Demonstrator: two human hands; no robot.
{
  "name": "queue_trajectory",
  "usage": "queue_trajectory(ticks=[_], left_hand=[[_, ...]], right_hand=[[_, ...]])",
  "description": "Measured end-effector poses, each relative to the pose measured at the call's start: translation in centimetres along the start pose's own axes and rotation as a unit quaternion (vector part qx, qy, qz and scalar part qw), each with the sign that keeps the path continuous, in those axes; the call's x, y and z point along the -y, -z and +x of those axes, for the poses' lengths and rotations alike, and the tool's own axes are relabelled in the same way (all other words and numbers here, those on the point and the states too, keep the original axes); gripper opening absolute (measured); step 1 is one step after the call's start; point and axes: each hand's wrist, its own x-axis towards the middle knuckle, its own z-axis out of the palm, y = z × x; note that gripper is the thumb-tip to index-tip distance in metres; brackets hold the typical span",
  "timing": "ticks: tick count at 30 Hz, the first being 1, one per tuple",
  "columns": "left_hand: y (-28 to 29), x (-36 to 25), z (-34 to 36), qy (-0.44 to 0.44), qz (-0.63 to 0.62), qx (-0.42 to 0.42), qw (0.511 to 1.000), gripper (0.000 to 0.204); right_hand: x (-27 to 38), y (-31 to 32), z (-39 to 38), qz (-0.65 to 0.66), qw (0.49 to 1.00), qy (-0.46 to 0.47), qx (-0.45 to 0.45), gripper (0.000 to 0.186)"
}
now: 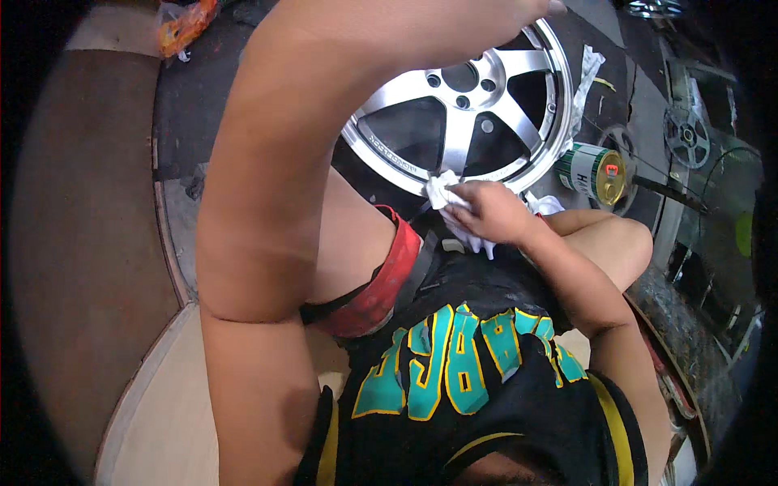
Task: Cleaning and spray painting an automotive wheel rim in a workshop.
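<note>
While bending over a large silver metal wheel with broad spokes (pixel 459 134) at far centre, grips a bunched white cloth (pixel 442 193) in the right hand (pixel 496 212), with fingers curled closely round the fabric. Holds the cloth against the wheel's near edge, at the foot of the nearest spoke, with loose ends hanging below the hand. Extends the bare left forearm (pixel 275 162) from the near left, then across the wheel's far left part. Brings the left hand (pixel 515 20) to the far edge of view, mostly cut off there, near the wheel's far side. Cannot tell the spread of the left fingers, nor any hold in them. Wears a black jersey with teal, yellow-edged lettering (pixel 462 360), and a red fabric band (pixel 365 296) around the left thigh. Has, just right of the wheel, a green, white and gold cylindrical can (pixel 582 172), tilted on its side with the gold end toward the right. Has also a long white strip of cloth (pixel 585 85) along the wheel's far right edge, and a small grey spoked disc (pixel 687 136) well apart at far right. Faces, at far left, a crumpled orange plastic bag (pixel 188 28) and, nearer on the left, a flat brown panel (pixel 93 211).
</note>
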Motion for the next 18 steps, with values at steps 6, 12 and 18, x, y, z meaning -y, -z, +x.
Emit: queue_trajectory(ticks=[6, 12, 18], left_hand=[[-0.6, 0.4, -0.5, 0.013, 0.011, -0.039, 0.999, 0.047], [-1.2, 0.8, 1.4, 0.065, -0.02, 0.017, 0.998, 0.045], [-2.4, 1.3, 1.2, 0.016, 0.032, -0.01, 0.999, 0.043]], right_hand=[[-3.0, 8.0, 3.8, -0.1, 0.97, -0.025, -0.222, 0.028], [-4.8, 4.0, 7.4, -0.098, 0.967, 0.028, -0.231, 0.037], [-5.3, 0.7, 3.3, -0.047, 0.979, 0.17, -0.098, 0.048]])
